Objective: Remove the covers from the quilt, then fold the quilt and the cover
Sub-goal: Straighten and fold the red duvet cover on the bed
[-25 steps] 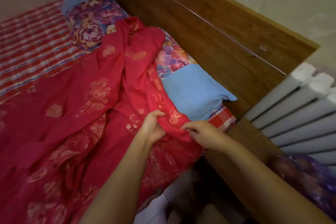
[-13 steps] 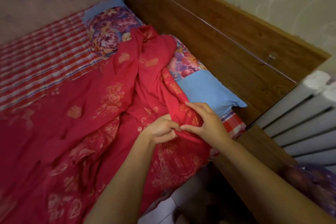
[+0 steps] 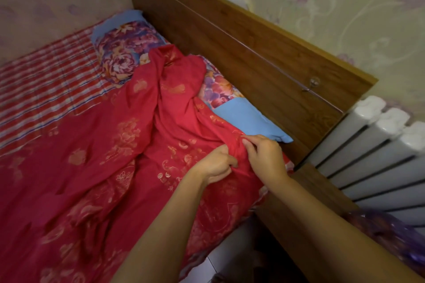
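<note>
Since a second ago, your hands have slid up the red cover point(image 3: 128, 167) toward the blue pillow point(image 3: 248, 119) right of centre. Your left hand point(image 3: 213, 164) is closed, pinching a fold of cloth; your right hand point(image 3: 264, 156) curls loosely, its fingertips point(image 3: 247, 142) gripping the same ridge. That close pairing suggests you're hunting along the edge for the opening. The cover spreads across the bed point(image 3: 41, 89) from your hands to the lower left.
</note>
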Motion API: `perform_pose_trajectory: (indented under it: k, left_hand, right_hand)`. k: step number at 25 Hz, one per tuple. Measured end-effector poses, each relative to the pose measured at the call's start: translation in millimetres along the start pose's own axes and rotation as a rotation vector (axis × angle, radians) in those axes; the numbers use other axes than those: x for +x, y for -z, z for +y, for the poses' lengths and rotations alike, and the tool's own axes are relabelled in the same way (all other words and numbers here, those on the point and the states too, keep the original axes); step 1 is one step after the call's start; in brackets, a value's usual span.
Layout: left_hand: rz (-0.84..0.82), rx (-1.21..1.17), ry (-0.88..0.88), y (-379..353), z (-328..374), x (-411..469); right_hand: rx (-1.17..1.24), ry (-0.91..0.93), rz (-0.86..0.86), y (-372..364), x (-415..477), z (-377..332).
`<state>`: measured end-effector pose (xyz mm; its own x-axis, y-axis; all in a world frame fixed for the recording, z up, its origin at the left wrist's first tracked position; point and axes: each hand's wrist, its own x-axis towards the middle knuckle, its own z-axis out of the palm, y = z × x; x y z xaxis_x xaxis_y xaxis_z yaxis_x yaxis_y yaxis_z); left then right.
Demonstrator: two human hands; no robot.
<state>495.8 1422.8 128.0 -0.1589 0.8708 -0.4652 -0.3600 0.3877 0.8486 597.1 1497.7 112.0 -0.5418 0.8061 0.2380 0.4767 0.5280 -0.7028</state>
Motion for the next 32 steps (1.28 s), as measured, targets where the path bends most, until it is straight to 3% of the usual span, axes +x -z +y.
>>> perform_pose_trajectory:
  k: [3, 4, 6, 7, 8, 9, 11, 12, 14, 16, 18, 20, 22, 25, 32]
  left_hand:
    - [0.039, -0.024, 0.116, -4, 1, 25]
    - [0.067, 0.153, 0.188, -2, 7, 33]
    - [0.210, 0.802, 0.246, 7, 26, 48]
    - [0.340, 1.106, 0.159, 5, 38, 56]
    - [0.447, 1.224, -0.017, -5, 54, 60]
    - [0.477, 1.197, -0.210, -20, 69, 64]
    - [0.262, 1.166, -0.491, -57, 95, 76]
    - [0.099, 1.234, -0.539, -80, 105, 84]
    - [-0.162, 1.451, -0.442, -111, 110, 107]
    - [-0.262, 1.617, -0.261, -129, 105, 129]
    - [-0.151, 1.582, -0.271, -139, 97, 144]
    - [0.097, 1.428, -0.466, -152, 89, 152]
    - [0.240, 1.300, -0.630, -167, 76, 151]
    - [0.252, 1.212, -0.682, -184, 58, 154]
    - [0.141, 1.164, -0.541, -200, 30, 171]
  right_hand:
    - [0.314, -0.317, 0.114, 37, 20, 31]
    - [0.417, -0.415, 0.201, 55, 25, 46]
    - [0.464, -0.501, 0.337, 96, 30, 73]
    - [0.427, -0.511, 0.380, 118, 29, 84]
    - [0.390, -0.508, 0.421, 136, 26, 92]
    - [0.374, -0.495, 0.452, 150, 21, 96]
    - [0.349, -0.453, 0.483, 170, 10, 99]
    - [0.310, -0.427, 0.489, 179, 5, 100]
    - [0.184, -0.364, 0.443, 197, 2, 104]
    - [0.089, -0.305, 0.364, 219, 3, 109]
    - [0.014, -0.331, 0.361, 233, 0, 120]
    - [-0.097, -0.439, 0.427, 239, -13, 133]
    - [-0.142, -0.547, 0.466, 240, -28, 146]
    - [-0.160, -0.659, 0.475, 243, -38, 161]
    - [-0.173, -0.794, 0.447, 228, -49, 194]
